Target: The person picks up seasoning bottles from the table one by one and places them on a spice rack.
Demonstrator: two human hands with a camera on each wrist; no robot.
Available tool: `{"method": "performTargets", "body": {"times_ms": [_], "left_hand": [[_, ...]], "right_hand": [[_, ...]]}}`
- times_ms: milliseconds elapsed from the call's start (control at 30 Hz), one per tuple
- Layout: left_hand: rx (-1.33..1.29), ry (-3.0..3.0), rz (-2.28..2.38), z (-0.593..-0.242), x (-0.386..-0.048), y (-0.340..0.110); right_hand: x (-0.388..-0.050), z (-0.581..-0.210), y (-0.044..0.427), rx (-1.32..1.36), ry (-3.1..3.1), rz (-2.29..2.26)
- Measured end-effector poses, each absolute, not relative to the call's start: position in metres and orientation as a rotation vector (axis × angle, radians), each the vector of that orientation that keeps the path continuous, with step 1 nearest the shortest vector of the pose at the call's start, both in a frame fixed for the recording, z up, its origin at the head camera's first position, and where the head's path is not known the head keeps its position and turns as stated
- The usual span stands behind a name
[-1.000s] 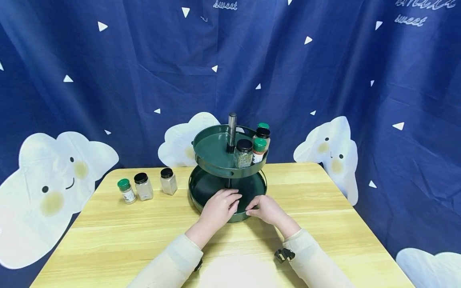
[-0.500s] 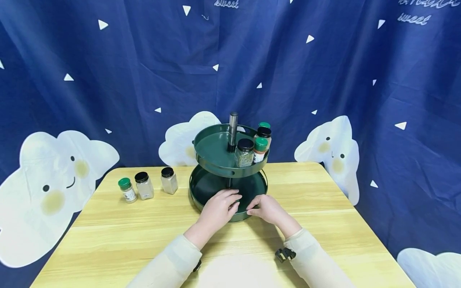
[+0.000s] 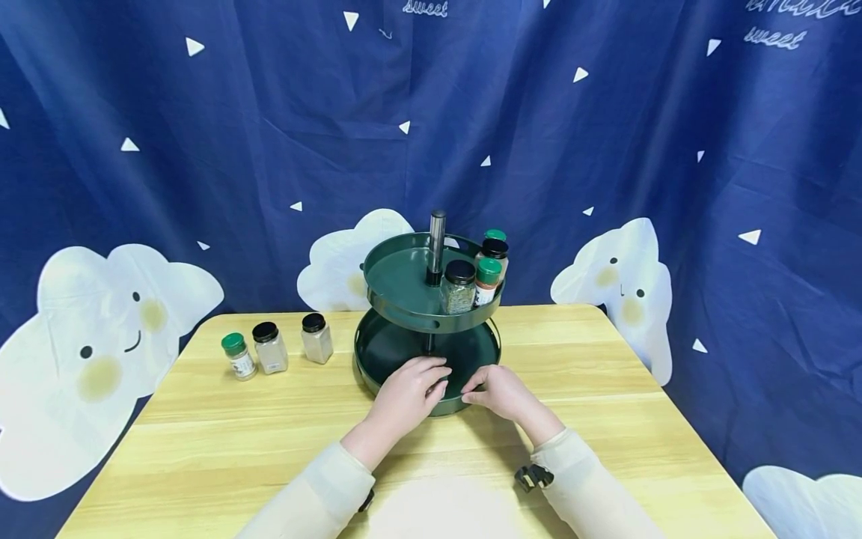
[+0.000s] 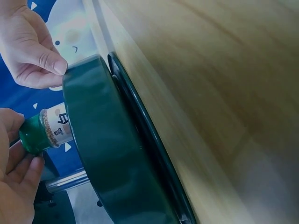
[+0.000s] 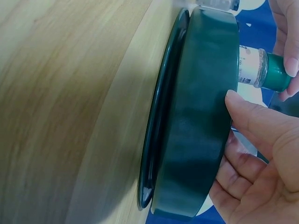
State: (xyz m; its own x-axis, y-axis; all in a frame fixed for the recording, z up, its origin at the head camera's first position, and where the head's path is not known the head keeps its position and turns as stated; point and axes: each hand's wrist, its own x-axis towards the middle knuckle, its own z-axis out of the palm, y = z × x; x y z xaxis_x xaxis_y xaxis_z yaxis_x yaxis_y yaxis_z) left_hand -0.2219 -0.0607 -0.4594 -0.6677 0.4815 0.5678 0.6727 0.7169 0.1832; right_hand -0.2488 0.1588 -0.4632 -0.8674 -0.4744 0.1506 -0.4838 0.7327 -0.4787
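A two-tier green turntable rack (image 3: 397,303) stands on the table. At its lower tray (image 4: 100,140), my left hand (image 3: 407,389) grips a spice jar (image 4: 60,122) by its green cap, fingers and thumb around the lid. The jar is upright inside the tray near the front wall; in the head view my left hand hides it. Its pale label and grainy contents show in the left wrist view. My right hand (image 5: 261,154) pinches the lower tray's front rim, thumb at the outer edge and fingers curled inside.
On the upper tray's right side are several jars, including a black-capped jar (image 3: 459,288) and a green-capped jar (image 3: 488,281). To the left on the wooden table (image 3: 269,434) stand a green-capped jar (image 3: 239,357) and two black-capped jars (image 3: 271,349). A blue curtain (image 3: 269,135) hangs behind.
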Motion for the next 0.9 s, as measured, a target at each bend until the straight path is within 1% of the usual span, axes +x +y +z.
{"method": "performTargets", "body": {"times_ms": [500,900], "left_hand": [[-0.89,-2.364,-0.557,-0.457,-0.22,-0.067],[-0.871,-2.286,-0.532,-0.455,-0.22,-0.08]], "right_hand": [[-0.25,-0.464,0.158,0.81,-2.907,0.811],[-0.249,-0.462,0.158,0.813,-2.897,0.845]]}}
